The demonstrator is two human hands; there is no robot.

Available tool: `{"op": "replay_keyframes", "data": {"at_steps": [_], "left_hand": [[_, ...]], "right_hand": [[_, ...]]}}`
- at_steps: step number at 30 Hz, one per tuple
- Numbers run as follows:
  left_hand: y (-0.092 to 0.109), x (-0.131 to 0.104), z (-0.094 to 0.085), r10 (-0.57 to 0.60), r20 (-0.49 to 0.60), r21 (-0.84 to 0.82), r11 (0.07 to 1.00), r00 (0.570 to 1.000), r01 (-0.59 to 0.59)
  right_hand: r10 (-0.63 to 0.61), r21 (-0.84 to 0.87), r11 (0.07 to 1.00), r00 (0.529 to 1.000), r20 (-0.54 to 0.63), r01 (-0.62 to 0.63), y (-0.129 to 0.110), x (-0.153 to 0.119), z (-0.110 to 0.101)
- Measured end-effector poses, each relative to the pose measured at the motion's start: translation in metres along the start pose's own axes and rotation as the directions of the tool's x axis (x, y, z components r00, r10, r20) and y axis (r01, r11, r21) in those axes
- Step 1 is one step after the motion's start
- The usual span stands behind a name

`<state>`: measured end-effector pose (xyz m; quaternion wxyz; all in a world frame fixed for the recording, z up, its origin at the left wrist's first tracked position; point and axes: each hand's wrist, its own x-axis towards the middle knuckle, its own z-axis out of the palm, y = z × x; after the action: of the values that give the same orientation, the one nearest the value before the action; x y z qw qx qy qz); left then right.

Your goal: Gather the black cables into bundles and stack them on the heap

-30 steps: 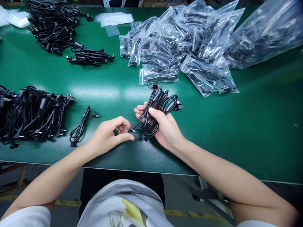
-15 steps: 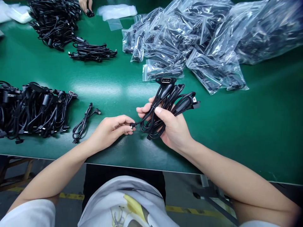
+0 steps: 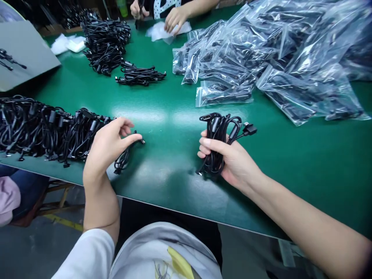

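In my right hand [image 3: 232, 155] is a bundle of black cables [image 3: 216, 149], gripped between thumb and fingers above the green tabletop. A flat USB socket sticks out at the bundle's top left, and another plug points off to the right. My left hand [image 3: 109, 141] holds nothing; its thumb is apart from the curled fingers. It hovers at the right end of a long row of bundled black cables [image 3: 52, 128]. Partly behind its thumb lies a single small coiled cable [image 3: 123, 157] on the table.
Clear zip bags of cables [image 3: 241, 50] cover the back right. At the back left stand a tall cable pile [image 3: 106, 42] and a smaller cable stack [image 3: 141, 74]. Across the table, a co-worker's hand [image 3: 176, 19] touches plastic bags [image 3: 158, 31]. A white box [image 3: 26, 50] stands far left.
My left hand has let go of the cable plug and moved left to the cable row. My right hand keeps the bundle. The view has swung left and up, showing the co-worker's hands and box.
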<state>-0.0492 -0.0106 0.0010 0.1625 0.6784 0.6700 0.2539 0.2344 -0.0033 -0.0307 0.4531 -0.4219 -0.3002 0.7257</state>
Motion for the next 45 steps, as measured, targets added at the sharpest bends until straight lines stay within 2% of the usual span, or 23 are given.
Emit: {"op": "replay_keyframes", "data": {"at_steps": [1,3,5,6,8,9,11,13,15,17,19,22,25,28,32,38,45], "left_hand": [[-0.009,0.001,-0.002,-0.015,-0.001,0.079,0.997,1.000,0.014],[-0.019,0.003,0.001,-0.009,0.087,0.200,0.980,0.996,-0.008],[-0.018,0.002,0.008,0.006,0.160,0.218,0.975,0.987,-0.042],[-0.013,0.001,0.012,0.012,0.175,0.156,0.987,0.984,-0.040],[0.002,-0.002,0.020,0.010,0.198,-0.134,0.991,0.980,0.017],[0.010,-0.003,0.023,0.007,0.214,-0.323,0.944,0.977,0.064],[0.024,-0.007,0.031,0.013,0.252,-0.613,0.776,0.968,0.149],[0.033,-0.010,0.040,0.033,0.281,-0.714,0.675,0.959,0.186],[0.038,-0.013,0.048,0.058,0.281,-0.721,0.671,0.958,0.171],[0.040,-0.015,0.055,0.088,0.260,-0.699,0.704,0.962,0.125],[0.040,-0.017,0.059,0.125,0.197,-0.646,0.763,0.972,0.033],[0.040,-0.019,0.060,0.207,0.066,-0.519,0.842,0.976,-0.144],[0.040,-0.021,0.060,0.262,-0.067,-0.495,0.829,0.963,-0.260],[0.039,-0.021,0.060,0.303,-0.119,-0.543,0.778,0.946,-0.317],[0.038,-0.020,0.059,0.292,-0.085,-0.604,0.745,0.953,-0.282],[0.038,-0.019,0.057,0.205,-0.007,-0.611,0.774,0.979,-0.166],[0.037,-0.018,0.058,0.196,0.008,-0.627,0.765,0.981,-0.148]], "right_hand": [[0.019,-0.021,1.000,1.000,0.013,-0.019,0.001,0.000,0.000],[0.063,-0.047,0.997,0.996,0.067,-0.060,0.003,-0.002,0.002],[0.104,-0.056,0.994,0.987,0.124,-0.098,0.005,-0.007,0.004],[0.107,-0.057,0.993,0.985,0.134,-0.101,0.006,-0.009,0.005],[0.085,-0.056,0.995,0.989,0.120,-0.079,0.009,-0.012,0.007],[0.075,-0.051,0.996,0.992,0.104,-0.070,0.012,-0.013,0.008],[0.105,-0.042,0.994,0.989,0.109,-0.101,0.016,-0.015,0.010],[0.178,-0.053,0.984,0.967,0.184,-0.171,0.021,-0.016,0.011],[0.197,-0.080,0.980,0.946,0.258,-0.182,0.026,-0.017,0.012],[0.167,-0.099,0.985,0.944,0.285,-0.144,0.030,-0.017,0.011],[0.137,-0.106,0.988,0.956,0.259,-0.113,0.033,-0.016,0.011],[0.148,-0.091,0.987,0.965,0.214,-0.131,0.035,-0.015,0.012],[0.159,-0.055,0.987,0.967,0.201,-0.151,0.034,-0.014,0.014],[0.137,-0.043,0.990,0.974,0.181,-0.132,0.031,-0.014,0.015],[0.140,-0.069,0.989,0.973,0.183,-0.129,0.030,-0.013,0.014],[0.207,-0.072,0.978,0.959,0.195,-0.196,0.031,-0.012,0.012],[0.205,-0.103,0.977,0.955,0.216,-0.186,0.032,-0.013,0.010]]}}
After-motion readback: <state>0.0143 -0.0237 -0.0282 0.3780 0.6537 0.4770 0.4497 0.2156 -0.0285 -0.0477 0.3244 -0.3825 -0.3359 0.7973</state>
